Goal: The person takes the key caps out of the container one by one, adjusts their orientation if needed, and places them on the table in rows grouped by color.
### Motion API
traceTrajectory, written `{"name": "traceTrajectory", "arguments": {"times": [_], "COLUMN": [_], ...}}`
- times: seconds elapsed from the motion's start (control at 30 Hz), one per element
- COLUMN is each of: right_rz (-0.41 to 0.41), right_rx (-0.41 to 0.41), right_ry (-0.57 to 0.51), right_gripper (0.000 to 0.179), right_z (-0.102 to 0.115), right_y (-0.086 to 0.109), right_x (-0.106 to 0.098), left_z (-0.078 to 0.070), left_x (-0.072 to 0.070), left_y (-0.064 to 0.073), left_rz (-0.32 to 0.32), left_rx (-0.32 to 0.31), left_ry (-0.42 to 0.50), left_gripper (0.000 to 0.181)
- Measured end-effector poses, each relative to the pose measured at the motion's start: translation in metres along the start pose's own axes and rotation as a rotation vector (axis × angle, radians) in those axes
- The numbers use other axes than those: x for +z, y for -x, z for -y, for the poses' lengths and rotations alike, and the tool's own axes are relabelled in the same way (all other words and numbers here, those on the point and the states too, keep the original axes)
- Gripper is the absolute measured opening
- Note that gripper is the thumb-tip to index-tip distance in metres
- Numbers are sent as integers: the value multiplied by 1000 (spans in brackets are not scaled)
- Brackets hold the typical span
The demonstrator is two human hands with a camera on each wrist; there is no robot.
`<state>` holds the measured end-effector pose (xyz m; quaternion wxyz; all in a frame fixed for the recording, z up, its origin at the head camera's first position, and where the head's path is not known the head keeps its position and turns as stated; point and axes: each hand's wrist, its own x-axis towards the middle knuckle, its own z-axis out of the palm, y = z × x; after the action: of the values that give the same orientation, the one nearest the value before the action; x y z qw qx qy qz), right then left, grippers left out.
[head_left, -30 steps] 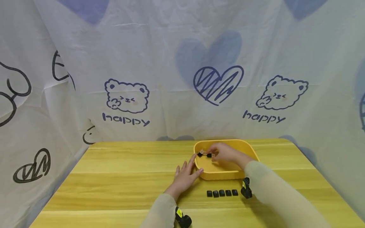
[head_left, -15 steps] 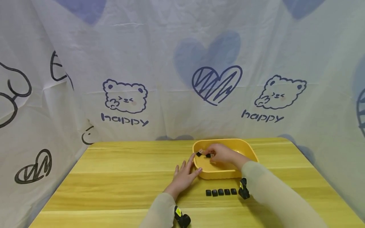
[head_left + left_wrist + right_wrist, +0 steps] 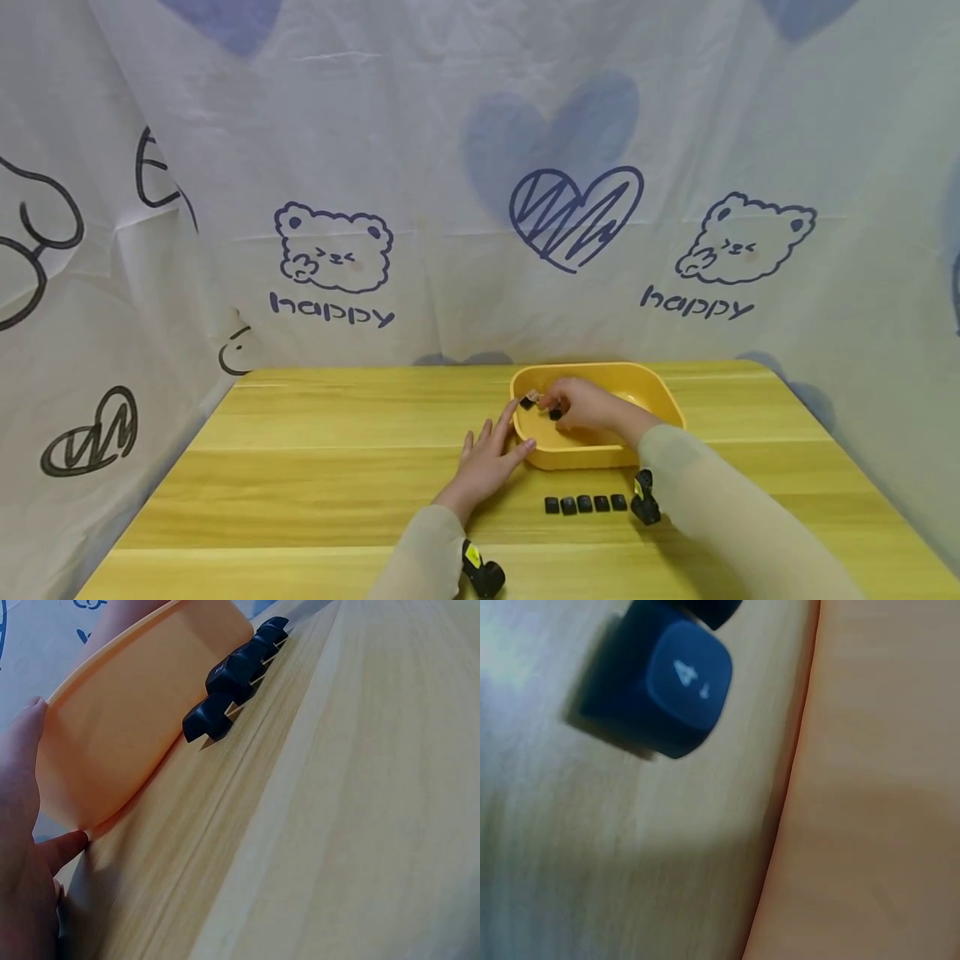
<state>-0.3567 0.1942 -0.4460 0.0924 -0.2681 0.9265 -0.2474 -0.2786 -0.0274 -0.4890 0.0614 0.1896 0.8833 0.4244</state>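
A yellow plastic bin (image 3: 588,458) stands at the table's back, right of centre. My left hand (image 3: 483,467) rests against its left side, fingers spread; thumb and a finger touch the orange-looking wall (image 3: 127,712) in the left wrist view. My right hand (image 3: 588,406) reaches inside with curled fingers and pinches a small black keycap (image 3: 555,414), partly hidden by them. Left of it lies another black piece (image 3: 527,402) with a pale pinkish part. In front of the bin runs a row of several black keycaps (image 3: 585,503); one keycap (image 3: 686,679) shows a "4" in the right wrist view.
The wood-grain table (image 3: 322,483) extends left and forward of the bin. Behind it hangs a white cloth (image 3: 442,292) with bear and heart drawings. Black wrist cameras sit on both sleeves, the right one (image 3: 646,497) close by the row's right end.
Inside the bin, the keycap at my right fingers has shifted and turned slightly; the pale part seen beside it earlier is now hidden. The left hand and the row stay put.
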Motion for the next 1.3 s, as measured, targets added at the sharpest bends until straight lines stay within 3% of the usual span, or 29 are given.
{"name": "traceTrajectory", "arguments": {"times": [0.47, 0.93, 1.2, 1.3], "right_rz": [35, 71, 36, 15], "right_rx": [-76, -121, -170, -155], "right_ry": [100, 63, 59, 50], "right_gripper": [18, 21, 19, 18], "right_z": [2, 1, -5, -4], "right_y": [5, 23, 37, 41], "right_x": [-3, -9, -11, -12], "left_z": [-1, -2, -2, -2], "left_x": [-1, 0, 0, -1], "left_y": [-1, 1, 1, 1], "left_rz": [-4, -5, -6, -4], "left_rx": [4, -6, 3, -1], "left_ry": [-6, -6, 2, 9], "left_gripper": [74, 74, 74, 75]}}
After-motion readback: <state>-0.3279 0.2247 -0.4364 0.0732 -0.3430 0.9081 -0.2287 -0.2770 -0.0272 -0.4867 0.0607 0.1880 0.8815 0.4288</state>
